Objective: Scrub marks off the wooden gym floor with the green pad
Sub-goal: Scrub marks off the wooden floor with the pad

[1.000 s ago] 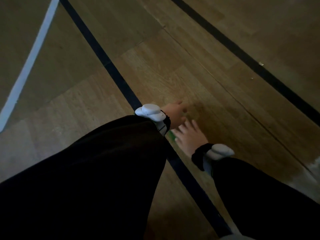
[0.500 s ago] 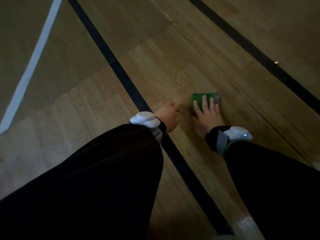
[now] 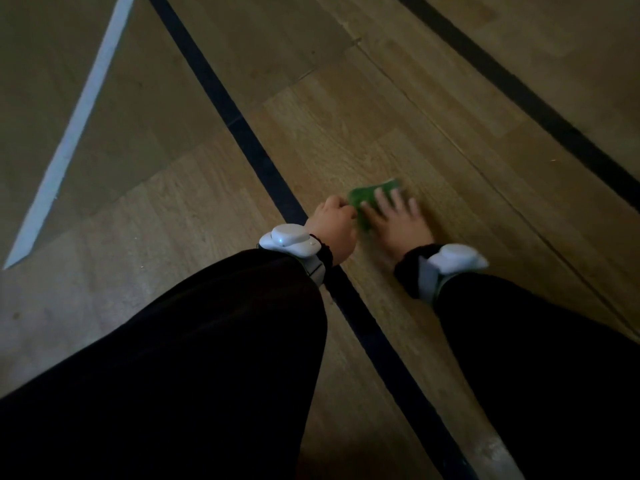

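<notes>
The flat green scouring pad (image 3: 372, 199) lies on the pale wooden gym floor (image 3: 346, 133), just right of a dark painted court line (image 3: 242, 133). The right hand (image 3: 398, 216) presses it down with fingers (image 3: 382, 199) spread straight across its top. The left hand (image 3: 334, 226) sits curled at the pad's near-left edge; whether it pinches the pad cannot be told. To scrub well, I judge the palm should bear weight evenly, working short strokes along the grain, with the left hand steadying the edge so the pad does not curl or skid.
</notes>
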The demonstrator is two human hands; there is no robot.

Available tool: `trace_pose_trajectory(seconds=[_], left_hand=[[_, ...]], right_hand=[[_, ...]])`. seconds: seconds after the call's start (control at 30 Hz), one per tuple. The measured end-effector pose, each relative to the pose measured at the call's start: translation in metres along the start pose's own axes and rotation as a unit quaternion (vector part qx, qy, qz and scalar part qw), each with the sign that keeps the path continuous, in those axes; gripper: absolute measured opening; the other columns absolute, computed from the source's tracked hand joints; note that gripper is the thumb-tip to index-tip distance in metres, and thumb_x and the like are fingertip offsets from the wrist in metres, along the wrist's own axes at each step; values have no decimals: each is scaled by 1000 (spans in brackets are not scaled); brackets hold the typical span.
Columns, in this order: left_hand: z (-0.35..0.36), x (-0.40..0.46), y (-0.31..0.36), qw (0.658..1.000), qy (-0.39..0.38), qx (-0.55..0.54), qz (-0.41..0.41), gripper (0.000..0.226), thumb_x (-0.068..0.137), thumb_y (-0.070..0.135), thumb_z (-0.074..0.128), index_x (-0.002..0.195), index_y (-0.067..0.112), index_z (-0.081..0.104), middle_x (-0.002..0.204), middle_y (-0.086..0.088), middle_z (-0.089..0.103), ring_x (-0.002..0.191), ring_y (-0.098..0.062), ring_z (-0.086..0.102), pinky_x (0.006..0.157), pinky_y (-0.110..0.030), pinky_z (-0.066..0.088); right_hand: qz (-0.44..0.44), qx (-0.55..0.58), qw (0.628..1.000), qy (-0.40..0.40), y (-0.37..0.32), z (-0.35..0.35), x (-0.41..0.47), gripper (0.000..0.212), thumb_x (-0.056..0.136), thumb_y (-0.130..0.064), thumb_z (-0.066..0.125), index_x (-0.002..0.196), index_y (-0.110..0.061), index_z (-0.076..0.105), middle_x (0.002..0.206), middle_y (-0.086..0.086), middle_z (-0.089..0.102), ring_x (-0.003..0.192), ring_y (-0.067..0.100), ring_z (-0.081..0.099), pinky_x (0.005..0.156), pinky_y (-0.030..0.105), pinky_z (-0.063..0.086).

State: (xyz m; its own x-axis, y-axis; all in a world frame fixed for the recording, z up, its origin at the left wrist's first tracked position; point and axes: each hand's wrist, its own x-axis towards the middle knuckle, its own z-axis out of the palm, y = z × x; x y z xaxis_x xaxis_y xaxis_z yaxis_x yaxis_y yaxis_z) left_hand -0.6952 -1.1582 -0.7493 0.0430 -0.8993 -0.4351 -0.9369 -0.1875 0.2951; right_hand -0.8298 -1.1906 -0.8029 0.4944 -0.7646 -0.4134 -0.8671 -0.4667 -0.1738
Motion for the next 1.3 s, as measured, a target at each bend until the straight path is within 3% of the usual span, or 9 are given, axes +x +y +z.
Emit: trace_pose_trajectory(seconds=[0.17,0.37,0.57,0.67,0.73,0.9,1.0,1.17,1.3], left_hand=[[2,2,-9,1000,21,-10,-12,35,95,16,42,128,13,54,141,-4,39,130,-23,39,106,-34,39],[-1,4,-14,1000,12,-25,-5,36,94,15,41,127,12,54,140,-5,40,129,-23,41,105,-34,40],[-4,10,-21,999,-1,-18,-29,35,92,15,42,124,9,56,136,-10,44,126,-28,44,105,-38,41],[-4,9,-22,999,-10,-13,-33,35,92,13,40,122,6,57,131,-14,47,121,-32,48,102,-40,42],[-2,7,-22,999,-2,-6,-35,34,95,12,38,123,6,57,131,-13,48,119,-31,49,101,-39,42],[2,6,-17,999,2,-23,-25,34,91,12,42,119,7,60,126,-15,50,116,-32,51,99,-37,43],[1,5,-9,1000,-2,-23,-16,35,93,13,41,125,9,56,130,-13,49,118,-30,51,97,-36,43],[2,4,-3,1000,1,-25,-14,35,97,17,38,129,12,53,138,-8,43,124,-27,48,99,-34,42],[3,3,-1,1000,-4,-20,-16,36,98,16,37,130,12,52,140,-7,42,125,-26,47,99,-33,41]], right_hand=[[174,20,984,26,73,-22,10,55,103,-35,23,155,-22,9,164,10,-3,150,33,-6,121,48,1],[245,93,963,67,37,-7,16,58,103,-31,24,155,-9,7,162,17,-4,151,32,-2,124,44,1],[53,66,996,23,-37,-2,30,60,103,-32,27,154,-9,6,162,17,-4,151,32,-1,121,44,1],[-56,36,998,-19,-83,11,12,53,104,-21,27,152,-1,14,160,19,14,149,27,13,121,36,8],[-81,55,995,-36,-93,17,1,46,105,-20,26,148,-4,26,156,17,25,147,25,20,119,34,11],[-108,1,994,-6,-61,4,13,52,104,-21,24,152,-5,17,161,12,15,151,23,8,122,36,1],[-50,14,999,-9,-24,-6,24,53,104,-16,22,155,-13,8,164,6,-1,152,22,0,122,36,0],[106,-9,994,37,62,-24,27,59,98,-2,23,154,-7,6,163,11,0,151,27,4,123,40,6],[164,28,986,-9,96,-30,20,64,97,0,29,155,-7,3,163,13,-6,151,28,1,124,39,7]])
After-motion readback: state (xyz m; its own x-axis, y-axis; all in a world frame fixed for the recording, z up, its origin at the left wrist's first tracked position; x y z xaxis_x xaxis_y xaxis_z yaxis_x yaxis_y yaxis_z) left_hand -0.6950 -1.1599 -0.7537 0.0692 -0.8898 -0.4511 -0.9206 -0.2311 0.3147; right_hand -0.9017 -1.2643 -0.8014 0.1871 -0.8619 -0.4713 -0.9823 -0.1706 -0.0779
